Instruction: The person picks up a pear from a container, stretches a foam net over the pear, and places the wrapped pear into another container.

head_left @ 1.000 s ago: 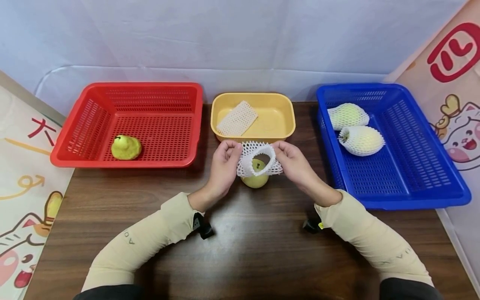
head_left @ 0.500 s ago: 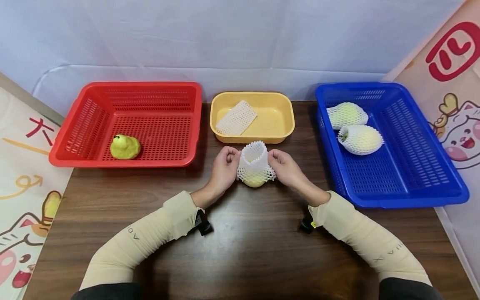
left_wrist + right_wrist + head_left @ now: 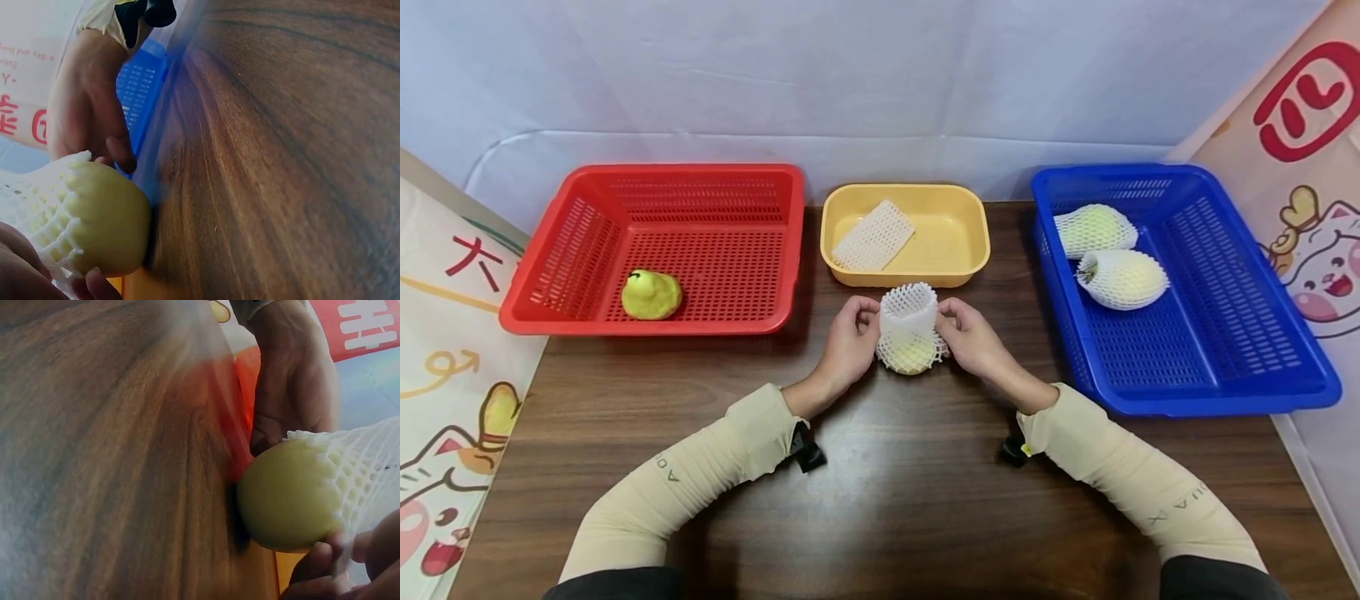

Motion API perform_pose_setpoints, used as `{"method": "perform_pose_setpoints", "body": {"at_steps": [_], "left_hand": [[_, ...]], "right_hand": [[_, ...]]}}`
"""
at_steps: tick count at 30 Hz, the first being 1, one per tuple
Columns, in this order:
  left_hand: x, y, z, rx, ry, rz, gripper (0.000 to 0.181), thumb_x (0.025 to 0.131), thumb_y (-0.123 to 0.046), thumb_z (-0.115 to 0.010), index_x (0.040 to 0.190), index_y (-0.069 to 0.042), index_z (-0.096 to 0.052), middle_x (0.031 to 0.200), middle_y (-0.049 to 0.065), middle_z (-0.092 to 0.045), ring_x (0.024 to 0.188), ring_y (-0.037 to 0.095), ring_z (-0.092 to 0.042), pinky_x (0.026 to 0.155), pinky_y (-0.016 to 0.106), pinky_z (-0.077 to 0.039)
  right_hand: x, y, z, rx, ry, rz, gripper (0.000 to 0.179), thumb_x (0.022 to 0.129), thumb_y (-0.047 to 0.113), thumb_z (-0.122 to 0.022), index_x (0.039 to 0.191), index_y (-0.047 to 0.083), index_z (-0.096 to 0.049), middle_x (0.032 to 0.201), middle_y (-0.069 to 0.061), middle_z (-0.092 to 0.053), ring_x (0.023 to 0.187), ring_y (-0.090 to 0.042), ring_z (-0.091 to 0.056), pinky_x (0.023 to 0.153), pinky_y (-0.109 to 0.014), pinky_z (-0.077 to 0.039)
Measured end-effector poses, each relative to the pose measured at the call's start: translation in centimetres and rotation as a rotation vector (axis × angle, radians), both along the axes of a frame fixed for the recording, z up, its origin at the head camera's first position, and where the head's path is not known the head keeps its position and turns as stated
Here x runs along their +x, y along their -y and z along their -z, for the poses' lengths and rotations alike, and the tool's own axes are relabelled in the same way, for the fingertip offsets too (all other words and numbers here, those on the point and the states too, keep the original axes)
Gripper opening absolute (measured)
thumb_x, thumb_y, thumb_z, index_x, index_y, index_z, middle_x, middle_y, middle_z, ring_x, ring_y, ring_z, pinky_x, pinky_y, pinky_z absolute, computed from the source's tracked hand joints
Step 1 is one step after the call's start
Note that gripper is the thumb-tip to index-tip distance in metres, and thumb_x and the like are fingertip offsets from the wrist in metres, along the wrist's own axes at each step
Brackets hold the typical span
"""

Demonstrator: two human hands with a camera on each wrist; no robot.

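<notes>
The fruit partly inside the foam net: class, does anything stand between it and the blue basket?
Yes: the right hand, pinching the foam net beside the fruit, then the blue basket's left wall. Nothing else visible stands between.

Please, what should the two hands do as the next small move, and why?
I would probably have the left hand and right hand draw the foam net between them slightly lower over the fruit: both wrist views show its lower part bare, while the head view shows spare net standing above it.
</notes>
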State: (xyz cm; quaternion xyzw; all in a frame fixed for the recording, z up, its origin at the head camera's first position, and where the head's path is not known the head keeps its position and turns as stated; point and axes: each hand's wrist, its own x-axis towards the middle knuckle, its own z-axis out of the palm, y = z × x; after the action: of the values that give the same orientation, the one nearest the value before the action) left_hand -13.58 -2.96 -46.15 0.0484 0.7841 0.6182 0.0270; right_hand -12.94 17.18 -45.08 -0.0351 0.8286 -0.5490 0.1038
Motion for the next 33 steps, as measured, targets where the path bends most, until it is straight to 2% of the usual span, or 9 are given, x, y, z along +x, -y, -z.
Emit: {"method": "perform_pose_setpoints", "body": {"at_steps": [4, 9, 13, 16, 18, 21, 24, 29, 33], "left_hand": [[0.0, 0.0, 0.0, 0.002, -0.009, -0.008, 0.011, 0.098, 0.004, -0.056, 0.107, 0.007, -0.060, 0.090, 0.012, -0.059, 0.074, 0.014, -0.051, 0.068, 0.021, -0.043], [-0.1, -0.2, 0.0, -0.001, -0.031, -0.010, 0.011, 0.098, 0.002, -0.057, 0.108, 0.007, -0.062, 0.096, 0.018, -0.065, 0.083, 0.024, -0.062, 0.074, 0.023, -0.048], [-0.1, -0.2, -0.1, 0.017, -0.047, 0.002, 0.012, 0.099, 0.001, -0.058, 0.108, 0.006, -0.064, 0.100, 0.019, -0.068, 0.088, 0.024, -0.065, 0.073, 0.022, -0.049], [-0.1, 0.0, -0.3, 0.044, -0.069, 0.019, 0.014, 0.100, 0.001, -0.058, 0.110, 0.006, -0.067, 0.101, 0.018, -0.070, 0.087, 0.020, -0.065, 0.072, 0.021, -0.050], [-0.1, 0.2, -0.4, 0.050, -0.087, 0.037, 0.018, 0.100, 0.002, -0.054, 0.111, 0.006, -0.068, 0.102, 0.018, -0.071, 0.089, 0.019, -0.065, 0.075, 0.021, -0.050], [0.0, 0.8, -0.7, 0.044, -0.087, 0.100, 0.029, 0.097, 0.005, -0.048, 0.118, 0.005, -0.068, 0.107, 0.018, -0.072, 0.097, 0.021, -0.066, 0.083, 0.025, -0.052], [0.1, 1.6, -0.9, 0.001, -0.059, 0.225, 0.042, 0.089, 0.007, -0.049, 0.129, 0.004, -0.063, 0.120, 0.019, -0.069, 0.102, 0.027, -0.068, 0.087, 0.031, -0.055], [0.2, 2.9, -1.5, -0.136, -0.105, 0.459, 0.055, 0.086, 0.002, -0.066, 0.140, 0.003, -0.054, 0.139, 0.020, -0.057, 0.118, 0.034, -0.064, 0.100, 0.042, -0.054], [0.0, 3.2, -1.6, -0.260, -0.199, 0.503, 0.058, 0.089, -0.014, -0.081, 0.138, 0.002, -0.057, 0.135, 0.017, -0.060, 0.123, 0.029, -0.060, 0.106, 0.042, -0.050]], "right_hand": [[0.1, -0.1, -0.2, 0.117, -0.072, 0.016, 0.020, 0.105, 0.008, -0.052, 0.121, -0.003, -0.056, 0.088, -0.012, -0.063, 0.079, -0.023, -0.059, 0.074, -0.030, -0.048], [0.4, -0.2, -0.3, 0.176, -0.232, 0.010, 0.028, 0.102, 0.003, -0.054, 0.130, 0.001, -0.058, 0.121, -0.018, -0.063, 0.111, -0.032, -0.059, 0.098, -0.045, -0.046], [1.3, -0.6, -0.6, 0.096, -0.333, -0.091, 0.048, 0.089, -0.014, -0.054, 0.136, -0.002, -0.057, 0.134, -0.019, -0.058, 0.122, -0.030, -0.054, 0.096, -0.047, -0.049], [1.9, -0.9, -0.8, 0.037, -0.344, -0.174, 0.062, 0.081, -0.018, -0.057, 0.141, -0.004, -0.052, 0.141, -0.020, -0.054, 0.127, -0.030, -0.050, 0.092, -0.049, -0.053], [2.1, -1.1, -0.8, 0.039, -0.328, -0.207, 0.062, 0.083, -0.015, -0.064, 0.143, -0.004, -0.050, 0.143, -0.020, -0.053, 0.128, -0.031, -0.051, 0.096, -0.051, -0.052], [2.2, -1.3, -0.8, 0.095, -0.273, -0.222, 0.058, 0.090, 0.000, -0.073, 0.143, -0.002, -0.050, 0.141, -0.019, -0.055, 0.121, -0.034, -0.057, 0.098, -0.053, -0.051], [2.2, -1.4, -0.8, 0.144, -0.224, -0.223, 0.057, 0.093, 0.011, -0.076, 0.143, 0.001, -0.051, 0.138, -0.018, -0.057, 0.113, -0.035, -0.061, 0.097, -0.052, -0.051], [2.0, -1.4, -0.7, 0.137, -0.223, -0.231, 0.055, 0.093, 0.011, -0.076, 0.142, -0.001, -0.053, 0.137, -0.018, -0.059, 0.116, -0.033, -0.060, 0.097, -0.051, -0.053], [1.8, -1.5, -0.7, 0.123, -0.220, -0.245, 0.055, 0.091, 0.010, -0.077, 0.139, -0.002, -0.054, 0.135, -0.018, -0.060, 0.119, -0.031, -0.059, 0.096, -0.049, -0.054]]}}
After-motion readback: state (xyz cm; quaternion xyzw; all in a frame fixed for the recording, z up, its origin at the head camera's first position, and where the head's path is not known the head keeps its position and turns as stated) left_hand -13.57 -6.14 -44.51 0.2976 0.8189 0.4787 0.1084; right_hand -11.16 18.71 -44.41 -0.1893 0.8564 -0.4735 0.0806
